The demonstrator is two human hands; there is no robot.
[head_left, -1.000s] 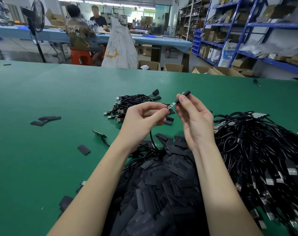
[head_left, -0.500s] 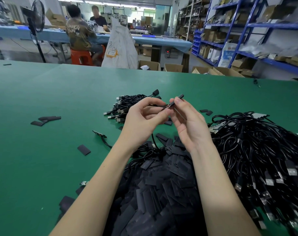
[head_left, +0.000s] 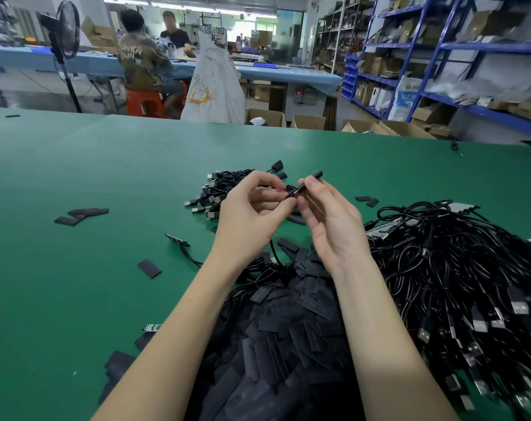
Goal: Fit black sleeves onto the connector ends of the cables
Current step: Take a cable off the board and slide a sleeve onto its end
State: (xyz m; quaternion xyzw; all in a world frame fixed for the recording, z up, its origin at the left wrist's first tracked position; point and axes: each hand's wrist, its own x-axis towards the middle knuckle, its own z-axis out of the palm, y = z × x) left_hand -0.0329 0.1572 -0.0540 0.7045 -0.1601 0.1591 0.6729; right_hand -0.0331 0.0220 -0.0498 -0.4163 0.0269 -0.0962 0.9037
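Head view: a sleeve is pinched by the right hand above the green counter, its far end tilted toward 1 o'clock. A cable is gripped at its connector end by the left hand, meeting the sleeve's near end between the fingertips. A pile of loose sleeves is seen at 6 o'clock, tangled cables at 3 o'clock, and a smaller cable bundle at 12 o'clock beyond the hands.
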